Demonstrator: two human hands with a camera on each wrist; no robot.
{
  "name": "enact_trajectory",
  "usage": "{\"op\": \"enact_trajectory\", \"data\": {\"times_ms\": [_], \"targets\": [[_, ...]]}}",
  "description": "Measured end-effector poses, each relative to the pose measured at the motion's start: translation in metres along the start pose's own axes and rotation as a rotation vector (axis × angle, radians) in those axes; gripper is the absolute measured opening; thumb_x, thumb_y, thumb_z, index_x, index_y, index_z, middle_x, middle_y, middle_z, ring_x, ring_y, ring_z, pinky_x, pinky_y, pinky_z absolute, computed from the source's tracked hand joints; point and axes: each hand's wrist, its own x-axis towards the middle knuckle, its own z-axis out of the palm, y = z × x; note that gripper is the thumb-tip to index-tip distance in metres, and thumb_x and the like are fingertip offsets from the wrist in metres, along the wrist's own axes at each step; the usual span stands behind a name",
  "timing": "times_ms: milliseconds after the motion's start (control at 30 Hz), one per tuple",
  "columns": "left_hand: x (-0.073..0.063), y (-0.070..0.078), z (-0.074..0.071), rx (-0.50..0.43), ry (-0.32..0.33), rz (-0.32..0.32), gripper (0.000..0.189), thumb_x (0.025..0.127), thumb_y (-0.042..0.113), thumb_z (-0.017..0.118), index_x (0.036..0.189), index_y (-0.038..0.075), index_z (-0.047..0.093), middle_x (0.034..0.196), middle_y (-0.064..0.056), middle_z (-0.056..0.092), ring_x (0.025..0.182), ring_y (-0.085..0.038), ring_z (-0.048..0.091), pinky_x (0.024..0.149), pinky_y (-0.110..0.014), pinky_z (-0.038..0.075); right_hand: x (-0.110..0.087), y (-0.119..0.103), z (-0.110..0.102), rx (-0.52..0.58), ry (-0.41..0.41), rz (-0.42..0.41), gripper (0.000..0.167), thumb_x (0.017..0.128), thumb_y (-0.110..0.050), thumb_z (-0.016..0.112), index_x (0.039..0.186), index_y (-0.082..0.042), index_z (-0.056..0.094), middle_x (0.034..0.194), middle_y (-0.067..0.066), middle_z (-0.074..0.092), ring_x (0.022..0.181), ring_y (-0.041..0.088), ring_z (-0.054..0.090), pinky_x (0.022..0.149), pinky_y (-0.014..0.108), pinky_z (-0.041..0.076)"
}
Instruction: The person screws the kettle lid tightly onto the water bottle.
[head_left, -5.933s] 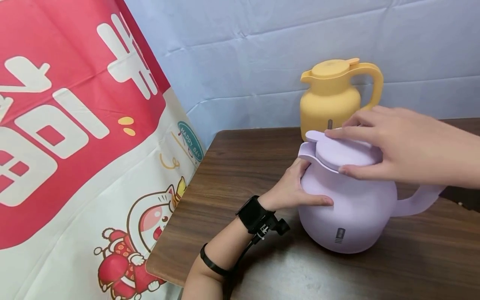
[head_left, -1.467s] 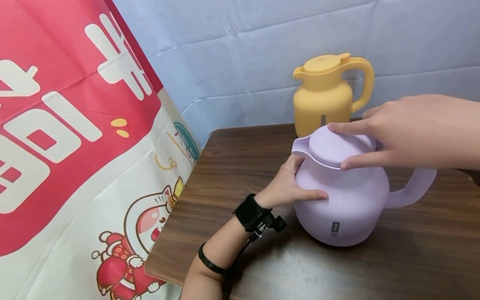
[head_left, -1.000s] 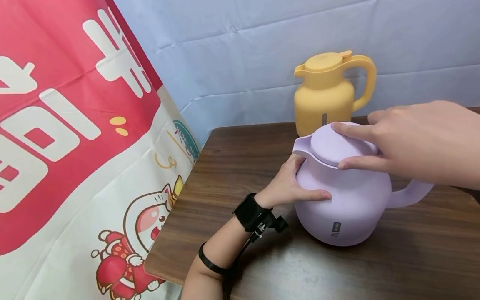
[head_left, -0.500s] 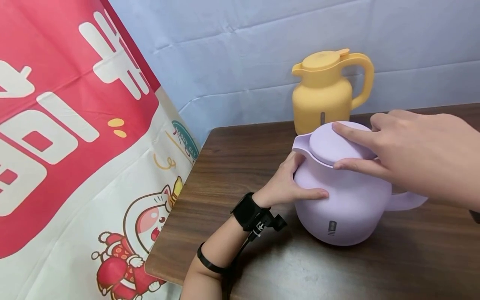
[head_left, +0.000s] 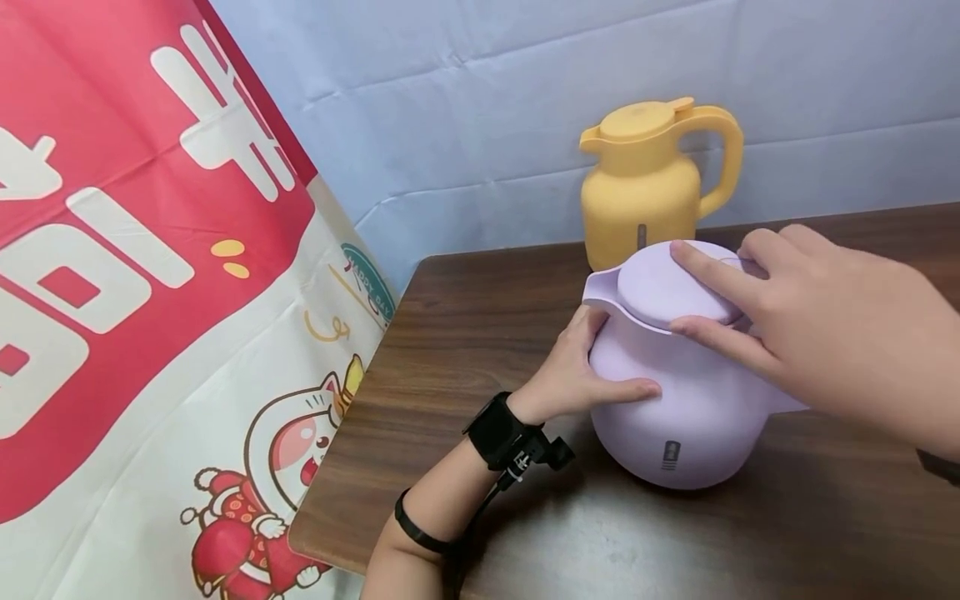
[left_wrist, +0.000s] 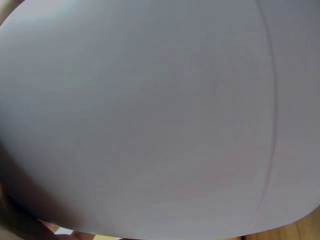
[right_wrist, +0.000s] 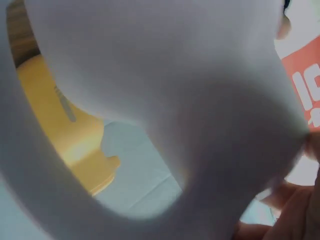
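Observation:
A lilac thermal jug (head_left: 693, 417) stands upright on the wooden table. My left hand (head_left: 566, 379) holds its body from the left, thumb on the front and the other fingers mostly hidden behind. On top sits the round lilac lid (head_left: 660, 287); my right hand (head_left: 832, 321) grips it, thumb at the near rim and index finger across the top. That hand and forearm hide most of the jug's handle (head_left: 786, 403). In the left wrist view the jug's wall (left_wrist: 160, 120) fills nearly everything. Fingertips (right_wrist: 292, 200) show at the lid end in the right wrist view.
A yellow jug (head_left: 637, 200) with its lid on stands just behind the lilac one, close to the pale blue cloth backdrop (head_left: 465, 117). To the left hangs a red and white printed banner (head_left: 150, 317) beside the table's edge (head_left: 360, 367).
The lid has turned: its tab, over the spout at first, no longer shows there. My right hand shifted grip on the lid, and its wrist then swung lower. My left hand has stayed on the jug.

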Motion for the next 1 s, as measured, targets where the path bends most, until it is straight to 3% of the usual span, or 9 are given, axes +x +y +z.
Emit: {"op": "enact_trajectory", "data": {"times_ms": [133,200,267,400,500,600,733,867,1000], "targets": [[-0.001,0.000,0.004,0.025,0.030,0.025,0.086,0.069,0.016,0.086,0.139,0.018,0.036,0.130,0.004,0.041,0.113,-0.004,0.043,0.090,-0.022,0.044,-0.012,-0.007,0.009,0.058,0.050,0.030,0.075,0.095,-0.062,0.027,0.135,-0.003,0.049,0.102,0.029,0.053,0.096,0.045,0.052,0.077,0.056,0.045],[-0.004,-0.001,0.005,0.051,0.050,0.016,0.086,0.070,0.018,0.085,0.139,0.019,0.035,0.129,0.004,0.041,0.112,-0.004,0.043,0.088,-0.021,0.045,-0.019,-0.012,0.014,0.072,0.084,0.043,0.078,0.094,-0.064,0.026,0.137,-0.001,0.045,0.119,0.033,0.048,0.114,0.047,0.046,0.097,0.057,0.034],[-0.009,-0.001,0.007,0.075,0.067,-0.010,0.084,0.072,0.021,0.084,0.140,0.022,0.033,0.129,0.004,0.041,0.112,-0.004,0.044,0.086,-0.021,0.046,-0.025,-0.020,0.019,0.080,0.142,0.043,0.079,0.094,-0.063,0.028,0.137,0.001,0.043,0.132,0.034,0.042,0.126,0.046,0.036,0.107,0.056,0.022],[-0.023,-0.001,0.008,0.150,0.059,-0.051,0.087,0.081,0.032,0.076,0.146,0.030,0.019,0.140,0.003,0.032,0.121,-0.007,0.039,0.092,-0.024,0.043,-0.040,-0.036,0.029,0.096,0.276,0.049,0.076,0.095,-0.058,0.032,0.136,0.005,0.041,0.139,0.033,0.036,0.132,0.044,0.030,0.109,0.058,0.015],[-0.034,-0.001,0.009,0.201,0.033,-0.021,0.093,0.086,0.050,0.063,0.151,0.030,-0.001,0.152,0.000,0.017,0.131,-0.010,0.030,0.101,-0.028,0.036,-0.053,-0.045,0.042,0.144,0.343,0.056,0.074,0.095,-0.056,0.034,0.141,0.003,0.036,0.145,0.029,0.031,0.133,0.046,0.028,0.109,0.058,0.015],[-0.043,-0.002,0.011,0.291,0.026,0.052,0.102,0.085,0.059,0.054,0.151,0.019,-0.013,0.157,-0.007,0.002,0.140,-0.016,0.018,0.109,-0.033,0.026,-0.065,-0.050,0.056,0.198,0.367,0.059,0.074,0.096,-0.054,0.035,0.149,-0.004,0.025,0.154,0.017,0.019,0.137,0.042,0.024,0.109,0.056,0.015],[-0.058,-0.004,0.017,0.514,0.034,0.186,0.118,0.081,0.043,0.073,0.149,0.003,-0.015,0.157,-0.016,-0.009,0.144,-0.025,0.006,0.111,-0.046,0.020,-0.080,-0.056,0.069,0.213,0.358,0.067,0.070,0.097,-0.053,0.035,0.146,-0.003,0.028,0.153,0.018,0.019,0.135,0.042,0.026,0.109,0.056,0.018],[-0.073,-0.007,0.020,0.767,0.058,0.317,0.117,0.078,0.035,0.079,0.152,0.011,-0.007,0.156,-0.020,0.001,0.143,-0.032,0.010,0.105,-0.057,0.027,-0.091,-0.059,0.072,0.207,0.326,0.068,0.068,0.098,-0.052,0.034,0.139,0.002,0.035,0.144,0.030,0.028,0.132,0.049,0.028,0.111,0.053,0.016],[-0.079,-0.010,0.023,0.865,0.077,0.404,0.107,0.082,0.034,0.076,0.153,0.021,-0.003,0.155,-0.020,0.008,0.141,-0.038,0.014,0.102,-0.058,0.031,-0.096,-0.064,0.072,0.225,0.339,0.043,0.064,0.098,-0.049,0.035,0.143,-0.003,0.035,0.143,0.030,0.029,0.133,0.048,0.026,0.113,0.046,0.014]]}}
